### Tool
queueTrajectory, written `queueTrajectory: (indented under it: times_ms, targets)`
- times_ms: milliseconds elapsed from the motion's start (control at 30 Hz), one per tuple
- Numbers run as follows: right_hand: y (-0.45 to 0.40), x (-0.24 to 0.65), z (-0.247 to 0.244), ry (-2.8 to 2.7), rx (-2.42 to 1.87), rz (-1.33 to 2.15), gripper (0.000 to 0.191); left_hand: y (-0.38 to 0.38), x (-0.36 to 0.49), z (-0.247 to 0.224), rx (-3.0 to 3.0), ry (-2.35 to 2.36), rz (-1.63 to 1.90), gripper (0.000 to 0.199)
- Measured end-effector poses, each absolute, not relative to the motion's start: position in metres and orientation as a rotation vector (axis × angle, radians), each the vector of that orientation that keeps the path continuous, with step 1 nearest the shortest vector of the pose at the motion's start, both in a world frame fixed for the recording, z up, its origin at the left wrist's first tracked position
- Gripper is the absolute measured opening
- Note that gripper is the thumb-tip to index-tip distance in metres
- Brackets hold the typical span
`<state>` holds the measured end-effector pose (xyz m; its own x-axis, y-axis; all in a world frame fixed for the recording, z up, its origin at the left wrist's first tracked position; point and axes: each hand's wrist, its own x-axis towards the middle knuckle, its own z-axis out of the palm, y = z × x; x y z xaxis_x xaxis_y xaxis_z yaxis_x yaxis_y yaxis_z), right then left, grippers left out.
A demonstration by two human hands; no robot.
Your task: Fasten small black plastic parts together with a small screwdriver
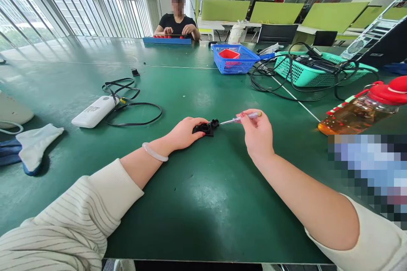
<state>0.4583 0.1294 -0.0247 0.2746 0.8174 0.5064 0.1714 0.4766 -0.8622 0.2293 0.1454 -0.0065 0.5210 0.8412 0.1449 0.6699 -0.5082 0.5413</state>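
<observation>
My left hand [187, 132] is closed on a small black part [208, 128], thumb and fingers around its left end, and holds it down at the green table [203, 194]. The part has a knob-like right end; its exact kind is too small to tell. Between the thumb and fingers of my right hand [259, 133] is a screwdriver [244, 117] with a clear handle and thin metal shaft. The shaft points left, its tip at or very near the part's right end; whether they touch I cannot tell.
A white power bank [95, 112] with a black cable lies left. Far left is a cloth glove [40, 146]. Blue [235, 58] and green baskets [295, 70] with cables stand back right, near a red-lidded bottle [362, 110]. A person [177, 23] sits opposite behind a blue tray [167, 41].
</observation>
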Motion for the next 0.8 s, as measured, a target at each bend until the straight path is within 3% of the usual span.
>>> queueTrajectory:
  times_ms: [300,533,800]
  targets:
    - [0.112,0.448,-0.014,-1.393,-0.91,0.516,0.015,0.146,0.229,-0.007,2.373,1.221,0.554,0.039]
    - [0.115,0.448,-0.016,-1.55,-0.95,0.711,0.015,0.146,0.229,-0.007,2.368,1.207,0.566,0.039]
    - [0.107,0.447,-0.013,-1.516,-0.916,0.592,0.015,0.146,0.229,-0.008,2.387,1.17,0.564,0.047]
